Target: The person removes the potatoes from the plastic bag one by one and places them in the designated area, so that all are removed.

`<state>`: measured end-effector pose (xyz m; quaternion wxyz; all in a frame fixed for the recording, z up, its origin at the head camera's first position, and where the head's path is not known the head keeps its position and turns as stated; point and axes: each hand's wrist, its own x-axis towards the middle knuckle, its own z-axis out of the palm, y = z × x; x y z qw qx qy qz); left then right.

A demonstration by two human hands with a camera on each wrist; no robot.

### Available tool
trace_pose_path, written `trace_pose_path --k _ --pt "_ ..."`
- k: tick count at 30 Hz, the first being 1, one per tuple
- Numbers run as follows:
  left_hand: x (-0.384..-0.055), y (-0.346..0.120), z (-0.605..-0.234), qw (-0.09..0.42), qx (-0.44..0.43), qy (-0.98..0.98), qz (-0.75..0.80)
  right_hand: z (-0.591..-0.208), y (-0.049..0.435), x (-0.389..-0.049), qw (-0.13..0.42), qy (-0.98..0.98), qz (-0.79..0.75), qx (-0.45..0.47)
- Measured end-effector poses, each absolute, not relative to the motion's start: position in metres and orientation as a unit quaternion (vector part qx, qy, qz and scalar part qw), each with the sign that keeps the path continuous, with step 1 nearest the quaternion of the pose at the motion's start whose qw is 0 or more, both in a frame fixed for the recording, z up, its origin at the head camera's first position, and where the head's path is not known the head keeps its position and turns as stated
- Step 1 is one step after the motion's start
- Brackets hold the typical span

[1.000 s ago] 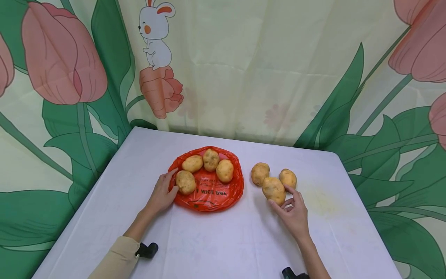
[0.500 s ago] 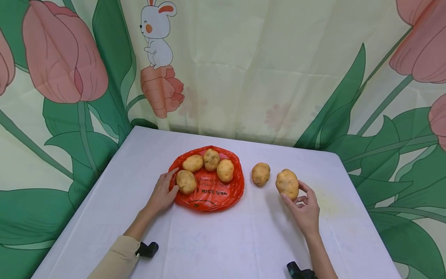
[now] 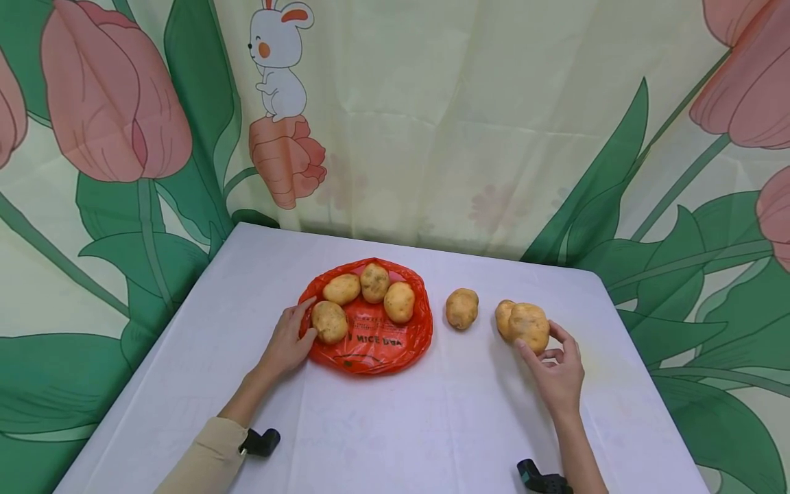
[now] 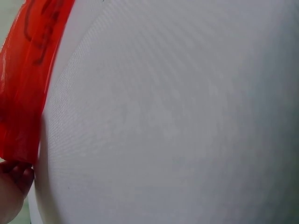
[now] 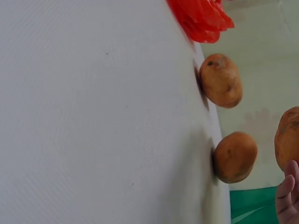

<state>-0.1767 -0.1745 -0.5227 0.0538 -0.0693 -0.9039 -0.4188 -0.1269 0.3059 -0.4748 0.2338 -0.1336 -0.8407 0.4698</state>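
My right hand point(image 3: 560, 374) holds a potato point(image 3: 529, 328) by its right side, thumb below and fingers behind. In the right wrist view this held potato point(image 5: 288, 140) is lifted off the table. Partly hidden behind it in the head view is a second potato point(image 3: 503, 319), and a third potato point(image 3: 461, 309) lies further left. My left hand point(image 3: 290, 343) grips the left rim of a round dish covered with a red plastic bag point(image 3: 370, 353). Several potatoes sit on it, one potato point(image 3: 330, 322) close to my left thumb. The left wrist view has fingertips point(image 4: 25, 179) at the red edge.
A white cloth covers the table point(image 3: 382, 439). Behind it hangs a curtain point(image 3: 432, 137) printed with tulips and a rabbit. Black wrist cameras sit on both arms, the left camera point(image 3: 262, 442) beside a beige sleeve point(image 3: 210, 449).
My right hand has carried its potato to the right, away from the left loose potato and across the other loose one. The left hand and the red-covered dish have stayed put.
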Motion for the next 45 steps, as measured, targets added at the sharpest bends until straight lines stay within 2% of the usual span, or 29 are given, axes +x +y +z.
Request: trace_pose_path --k 8,19,27,36,45 --pt "-0.177 -0.175 -0.523 0.048 -0.072 -0.904 -0.420 -0.474 0.317 -0.128 0.234 -0.830 0.471 -0.186" --pt "-0.176 -0.175 -0.521 0.049 -0.068 -0.904 -0.419 -0.477 0.333 -0.135 0.240 -0.822 0.472 -0.208" --pt "-0.176 -0.175 -0.522 0.050 -0.070 -0.903 -0.422 -0.479 0.344 -0.142 0.202 -0.828 0.463 -0.245" --pt "-0.176 -0.175 -0.521 0.046 -0.071 -0.902 -0.424 -0.480 0.355 -0.149 0.119 -0.830 0.461 -0.292" --pt "-0.176 -0.176 -0.521 0.046 -0.069 -0.902 -0.423 -0.483 0.360 -0.157 0.094 -0.838 0.451 -0.292"
